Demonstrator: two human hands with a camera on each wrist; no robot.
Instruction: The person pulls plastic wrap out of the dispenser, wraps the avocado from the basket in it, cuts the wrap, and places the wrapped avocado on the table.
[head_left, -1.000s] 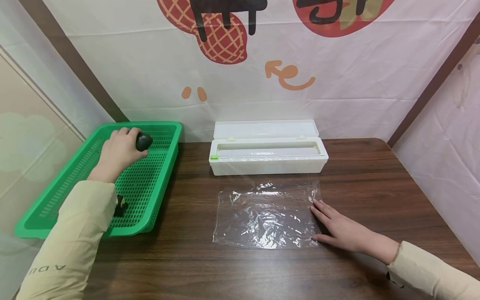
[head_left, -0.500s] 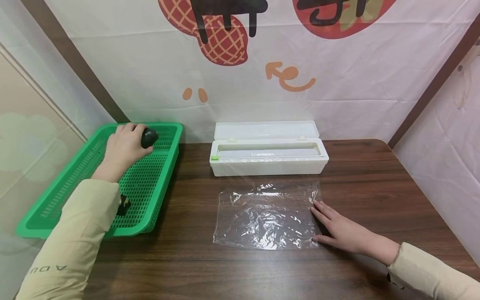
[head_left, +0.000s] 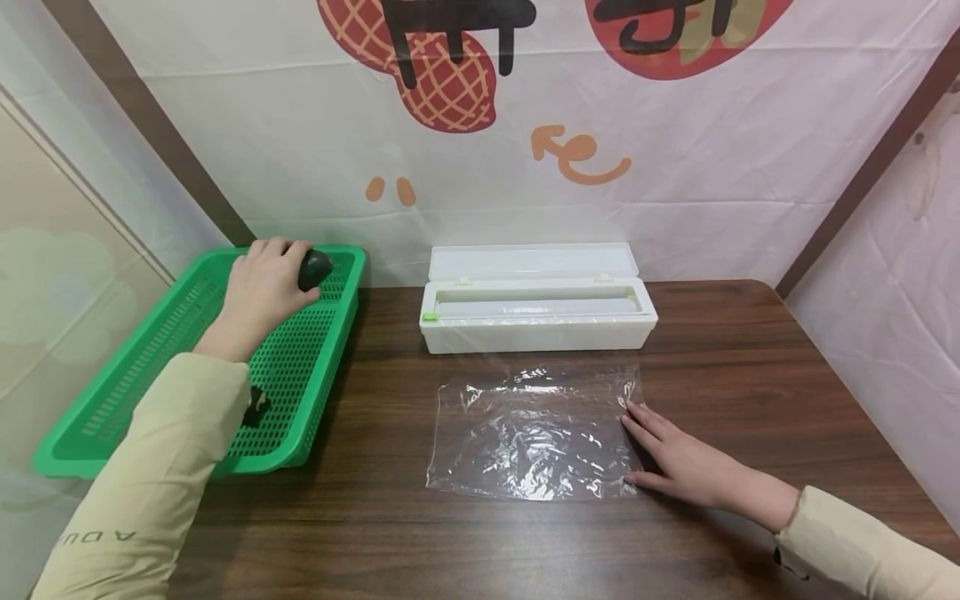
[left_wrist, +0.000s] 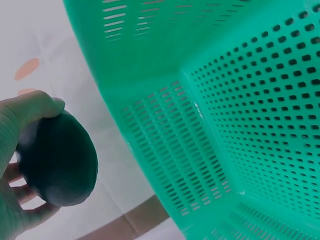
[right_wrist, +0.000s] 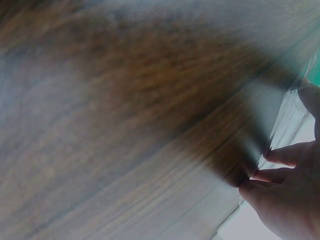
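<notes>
My left hand grips a dark, egg-shaped avocado over the far part of the green basket. The left wrist view shows the thumb and fingers curled round the avocado, beside the basket wall. A sheet of clear plastic wrap lies flat on the table, slightly crinkled and shiny. My right hand touches the wrap's right edge, fingertips on the table and fingers fairly straight. In the right wrist view, the fingers rest along that edge.
Behind the wrap stands a white wrap dispenser box, lid raised, with a roll inside and a green slider at its left. A small black object in the basket is partly hidden by the left sleeve. A printed cloth hangs behind the table.
My left hand has moved to the right and slightly up with the avocado, uncovering more of the small black object. The right hand and the plastic wrap have stayed put.
</notes>
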